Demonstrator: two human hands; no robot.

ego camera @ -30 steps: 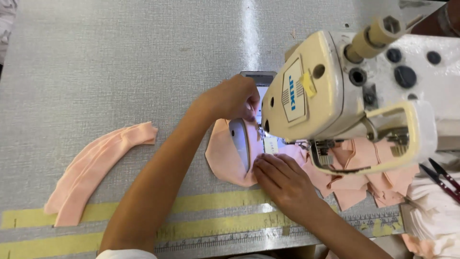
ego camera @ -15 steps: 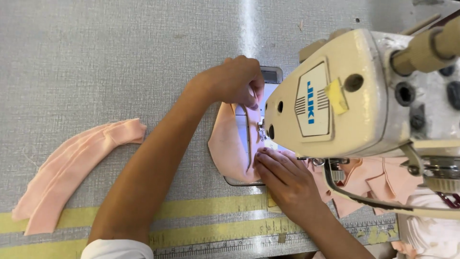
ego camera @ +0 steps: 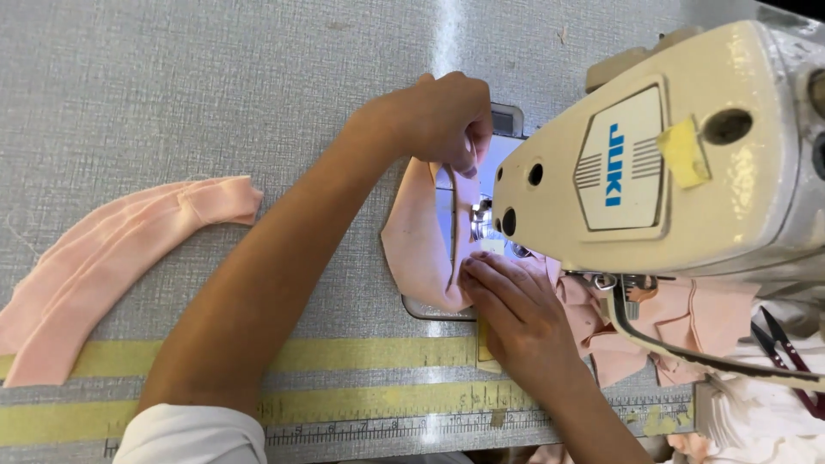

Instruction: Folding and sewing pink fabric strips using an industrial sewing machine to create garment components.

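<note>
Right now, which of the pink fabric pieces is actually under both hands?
The curved pink piece at the sewing machine: the left hand pinches its far end, the right hand presses its near end. The long strip lies apart, untouched.

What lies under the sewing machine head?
Under the sewing machine head show the metal presser foot, pink fabric piece and right hand fingertips. The needle itself is covered.

Soft pink cloth on a textured grey sewing table.
The pink fabric piece (ego camera: 421,241) looks matt and smooth; the table (ego camera: 172,94) has a rough woven-looking finish (with a glossy streak of glare). The sewing machine (ego camera: 670,163) is glossy cream enamel, its needle plate (ego camera: 443,215) shiny metal.
</note>
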